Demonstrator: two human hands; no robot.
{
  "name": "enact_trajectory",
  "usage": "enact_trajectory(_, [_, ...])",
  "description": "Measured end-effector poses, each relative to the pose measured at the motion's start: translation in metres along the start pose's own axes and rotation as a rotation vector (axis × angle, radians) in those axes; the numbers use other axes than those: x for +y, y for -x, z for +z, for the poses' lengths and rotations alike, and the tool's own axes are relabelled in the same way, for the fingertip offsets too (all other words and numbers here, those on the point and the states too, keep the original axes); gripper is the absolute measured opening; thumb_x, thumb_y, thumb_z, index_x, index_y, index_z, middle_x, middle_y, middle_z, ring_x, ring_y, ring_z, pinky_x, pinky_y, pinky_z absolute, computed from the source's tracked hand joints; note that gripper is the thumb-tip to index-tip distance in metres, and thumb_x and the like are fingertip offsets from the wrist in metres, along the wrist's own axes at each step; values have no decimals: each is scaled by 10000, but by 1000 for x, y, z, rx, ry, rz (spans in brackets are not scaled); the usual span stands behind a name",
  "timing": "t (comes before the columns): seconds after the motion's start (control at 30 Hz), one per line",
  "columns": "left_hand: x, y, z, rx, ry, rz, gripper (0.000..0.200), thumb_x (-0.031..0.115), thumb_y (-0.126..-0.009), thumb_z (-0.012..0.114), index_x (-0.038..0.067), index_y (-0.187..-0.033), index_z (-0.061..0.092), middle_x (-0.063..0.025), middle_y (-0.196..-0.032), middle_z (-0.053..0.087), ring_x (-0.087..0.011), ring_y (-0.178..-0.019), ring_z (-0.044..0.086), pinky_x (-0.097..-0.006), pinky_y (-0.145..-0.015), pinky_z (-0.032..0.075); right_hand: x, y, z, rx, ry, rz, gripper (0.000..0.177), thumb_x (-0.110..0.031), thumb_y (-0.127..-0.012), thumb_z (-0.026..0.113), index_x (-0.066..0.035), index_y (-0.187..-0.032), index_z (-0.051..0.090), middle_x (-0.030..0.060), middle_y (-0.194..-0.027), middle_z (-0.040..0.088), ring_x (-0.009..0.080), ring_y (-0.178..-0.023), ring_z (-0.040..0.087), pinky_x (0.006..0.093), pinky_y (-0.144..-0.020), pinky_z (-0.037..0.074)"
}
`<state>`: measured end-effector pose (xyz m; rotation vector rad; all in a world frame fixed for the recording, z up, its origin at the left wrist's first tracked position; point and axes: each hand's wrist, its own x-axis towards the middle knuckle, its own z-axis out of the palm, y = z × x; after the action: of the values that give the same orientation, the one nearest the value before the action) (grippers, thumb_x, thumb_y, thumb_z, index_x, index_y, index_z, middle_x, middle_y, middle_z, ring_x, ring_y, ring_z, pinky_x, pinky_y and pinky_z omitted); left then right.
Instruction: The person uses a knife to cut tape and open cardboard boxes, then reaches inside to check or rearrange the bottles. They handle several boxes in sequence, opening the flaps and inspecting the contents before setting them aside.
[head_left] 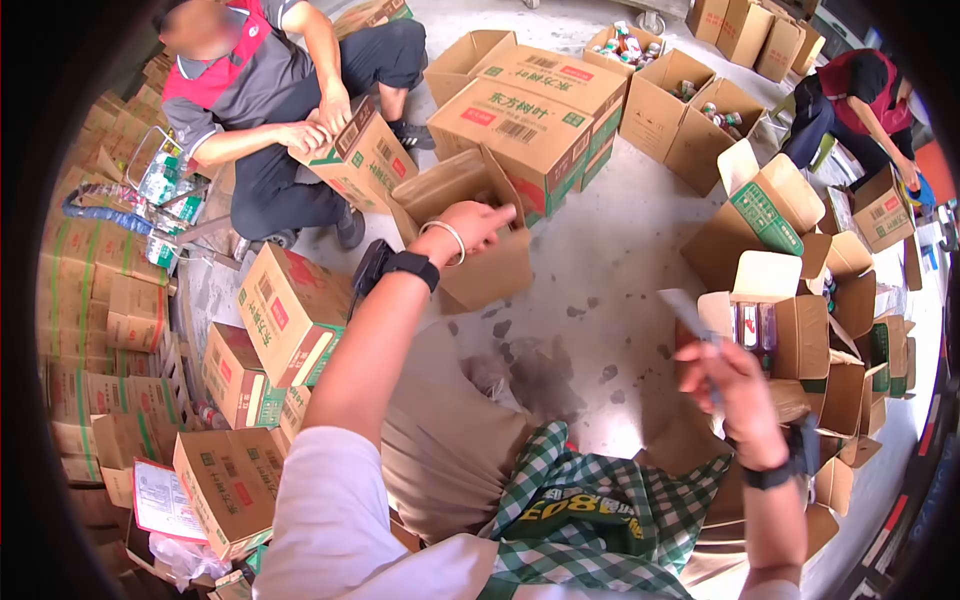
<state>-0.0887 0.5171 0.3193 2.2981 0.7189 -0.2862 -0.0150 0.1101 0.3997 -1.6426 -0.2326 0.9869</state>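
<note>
An open cardboard box (487, 277) stands on the floor in front of me, its inside in shadow. Over its near rim reaches my left hand (472, 230), with fingers stretched toward the box's right side and nothing seen in them. A light bangle and a dark band circle that wrist. To the right, my right hand (735, 385) is closed around a knife (685, 312), its flat grey blade pointing up and left. That hand is raised beside the open boxes on the right. A green checked apron (600, 505) covers my lap.
Beyond the box stand stacked closed cartons (530, 95). A person (290, 110) at left handles a carton (365, 160); another person (860, 115) bends at far right. Open boxes (780, 215) crowd my right, and cartons (295, 310) stand on my left.
</note>
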Motion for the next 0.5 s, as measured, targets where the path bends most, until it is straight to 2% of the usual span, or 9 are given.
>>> enact_trajectory(0.03, [-19, -6, 11, 159, -380, 277, 585, 530, -856, 510, 5, -1083, 630, -245, -983, 642, -352, -913, 622, -397, -812, 482, 12, -12, 15, -57, -44, 65, 230, -223, -967, 463, -48, -948, 611, 25, -649, 597, 64, -475, 440, 185, -434, 303])
enact_trajectory(0.07, [-37, -19, 22, 164, -380, 282, 585, 530, -856, 510, 5, -1083, 630, -245, -983, 642, -352, -913, 622, -397, -812, 482, 25, -24, 28, -133, -82, 90, 256, -247, -973, 460, -36, -950, 603, 38, -650, 598, 64, -472, 422, 195, -432, 296])
enact_trajectory(0.13, [-67, -35, 53, 264, -452, 124, 425, 414, -823, 612, 73, -1075, 635, -204, -943, 656, -343, -877, 631, -400, -784, 491, 55, -45, 46, -154, -139, 105, 251, -243, -982, 448, -28, -980, 576, 56, -651, 598, 59, -459, 404, 204, -421, 293])
enact_trajectory(0.17, [-58, -33, 55, 254, -450, 127, 425, 414, -823, 612, 73, -1075, 635, -204, -943, 656, -343, -877, 631, -400, -784, 491, 60, -51, 52, -121, -130, 104, 243, -239, -984, 444, -28, -978, 563, 61, -651, 598, 58, -454, 400, 203, -419, 294])
enact_trajectory(0.23, [-19, -15, 57, 379, -372, -96, 258, 291, -784, 647, 96, -952, 664, -160, -955, 662, -345, -906, 629, -438, -765, 501, 67, -49, 50, -77, -166, 122, 231, -235, -985, 442, -34, -959, 551, 61, -652, 598, 56, -458, 406, 196, -425, 302])
enact_trajectory(0.3, [1, -2, 68, 441, -404, -79, 196, 245, -778, 631, 89, -888, 676, -159, -861, 666, -342, -831, 637, -438, -706, 504, 75, -46, 44, -26, -218, 132, 220, -231, -987, 440, -40, -939, 539, 60, -654, 597, 53, -462, 412, 188, -432, 310])
enact_trajectory(0.4, [14, 18, 84, 335, -583, 226, 143, 236, -804, 611, 115, -822, 683, -148, -722, 643, -336, -700, 629, -447, -614, 487, 96, -45, 25, 37, -158, -29, 192, -207, -989, 436, -61, -891, 513, 46, -669, 596, 47, -491, 446, 177, -454, 344])
enact_trajectory(0.43, [18, 26, 95, 304, -587, 236, 143, 236, -804, 611, 115, -822, 683, -148, -722, 643, -336, -700, 629, -447, -614, 487, 101, -43, 24, 69, -211, -93, 166, -170, -983, 450, -46, -905, 527, 27, -685, 590, 49, -530, 469, 185, -476, 369])
enact_trajectory(0.5, [36, 46, 120, 301, -581, 267, 135, 230, -803, 611, 114, -807, 681, -155, -701, 633, -332, -665, 626, -442, -584, 486, 115, -39, 18, 117, 35, -307, 133, -123, -971, 465, -23, -929, 542, 14, -705, 587, 59, -572, 490, 199, -515, 405])
